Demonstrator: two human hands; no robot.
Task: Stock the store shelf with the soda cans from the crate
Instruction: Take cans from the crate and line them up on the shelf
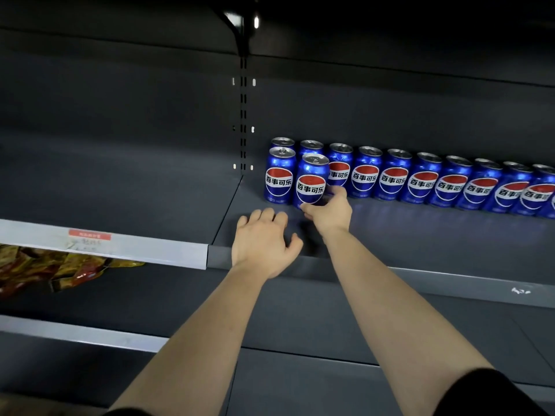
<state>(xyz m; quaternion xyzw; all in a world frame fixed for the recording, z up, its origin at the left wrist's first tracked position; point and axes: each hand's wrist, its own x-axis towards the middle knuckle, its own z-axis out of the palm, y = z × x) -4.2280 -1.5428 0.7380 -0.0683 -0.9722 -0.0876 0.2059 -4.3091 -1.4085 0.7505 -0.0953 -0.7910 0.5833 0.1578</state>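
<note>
A row of several blue soda cans (420, 183) with red-white-blue logos stands along the back of the dark grey shelf (420, 235). In front of that row at its left end stand two more cans. My right hand (329, 213) grips the lower part of the front can (310, 181), which stands upright next to another front can (279, 175). My left hand (264, 241) hovers palm down over the shelf's front edge, fingers spread, holding nothing. The crate is not in view.
A vertical slotted upright (243, 115) divides the shelf bays. The left bay has a white price strip (105, 243) with a red label. Snack bags (54, 271) lie on the shelf below at the left. Another shelf sits overhead.
</note>
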